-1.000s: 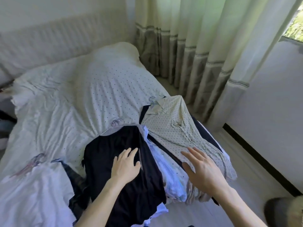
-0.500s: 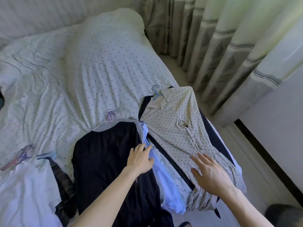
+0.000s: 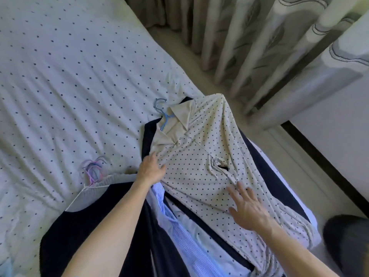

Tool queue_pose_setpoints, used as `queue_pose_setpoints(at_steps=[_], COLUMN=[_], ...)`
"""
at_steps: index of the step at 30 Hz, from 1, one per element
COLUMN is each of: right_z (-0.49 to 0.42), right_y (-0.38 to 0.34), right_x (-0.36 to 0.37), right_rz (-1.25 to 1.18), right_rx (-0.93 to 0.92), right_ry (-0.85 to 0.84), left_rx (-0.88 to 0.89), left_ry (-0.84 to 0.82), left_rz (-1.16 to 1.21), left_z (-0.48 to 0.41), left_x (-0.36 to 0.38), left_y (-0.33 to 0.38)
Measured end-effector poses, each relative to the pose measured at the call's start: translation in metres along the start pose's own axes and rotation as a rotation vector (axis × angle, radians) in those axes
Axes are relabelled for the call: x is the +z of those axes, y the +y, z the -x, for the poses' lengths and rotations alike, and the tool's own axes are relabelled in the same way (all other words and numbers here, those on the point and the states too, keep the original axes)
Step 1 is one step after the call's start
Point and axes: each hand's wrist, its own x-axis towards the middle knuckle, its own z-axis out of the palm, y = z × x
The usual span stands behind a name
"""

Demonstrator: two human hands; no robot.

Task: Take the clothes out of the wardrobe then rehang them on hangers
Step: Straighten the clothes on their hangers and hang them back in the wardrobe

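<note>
Head camera looks down on a bed (image 3: 69, 76) with a white sheet with dark dots that fills the left and upper left of the frame. Several clothes lie heaped at the bed's lower right corner.

On top, right of centre, lies a cream shirt (image 3: 199, 156) with dark dots. Its collar points toward the upper left and it is on a blue hanger (image 3: 162, 112) whose hook sticks out onto the sheet. A dark garment (image 3: 147, 136) shows under it along both sides.

The left hand (image 3: 150, 169) comes in from the bottom of the frame and rests on the cream shirt's left edge, just below the collar. Its fingers are stretched out, the thumb is spread to the side, and it holds nothing.

The right hand (image 3: 247, 208) lies over the lower part of the same shirt, at lower right. Its palm is down, its fingers are spread wide, and nothing is gripped.

Between the two forearms a blue striped shirt (image 3: 179, 236) runs toward the bottom edge. To its left, at lower left, a black garment (image 3: 89, 232) hangs on a white hanger (image 3: 77, 198). A bunch of pink and purple hanger hooks (image 3: 92, 168) lies on the sheet above it.

Striped curtains (image 3: 259, 47) hang along the upper right, down to a pale floor (image 3: 289, 156) beside the bed.
</note>
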Motion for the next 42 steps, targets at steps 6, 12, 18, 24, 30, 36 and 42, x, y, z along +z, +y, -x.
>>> queue_pose_setpoints(at_steps=[6, 12, 18, 24, 30, 36, 42], right_z=[-0.023, -0.026, -0.009, 0.049, 0.133, 0.210, 0.344], right_y=[0.002, 0.002, -0.002, -0.027, -0.040, 0.002, 0.075], right_x=[0.019, 0.002, -0.022, -0.050, -0.071, -0.039, 0.026], right_rz=[0.017, -0.074, -0.119, -0.619, -1.257, -1.146, -1.083], right_rx=[0.055, 0.075, 0.044, -0.006, -0.019, 0.061, 0.055], right_ry=[-0.041, -0.094, -0.084, 0.131, 0.278, 0.571, 0.708], left_rx=[-0.142, -0.250, -0.125, 0.330, 0.508, 0.637, 1.022], left_ry=[0.055, -0.016, 0.089, 0.109, -0.136, -0.415, -0.029], left_rz=[0.149, 0.174, 0.274, 0.339, 0.401, 0.203, -0.074], left_z=[-0.058, -0.074, -0.064, 0.047, 0.194, 0.277, 0.330], left_x=[0.009, 0.007, -0.012, -0.007, 0.031, 0.039, 0.002], left_y=[-0.010, -0.017, -0.010, 0.054, 0.117, 0.138, 0.220])
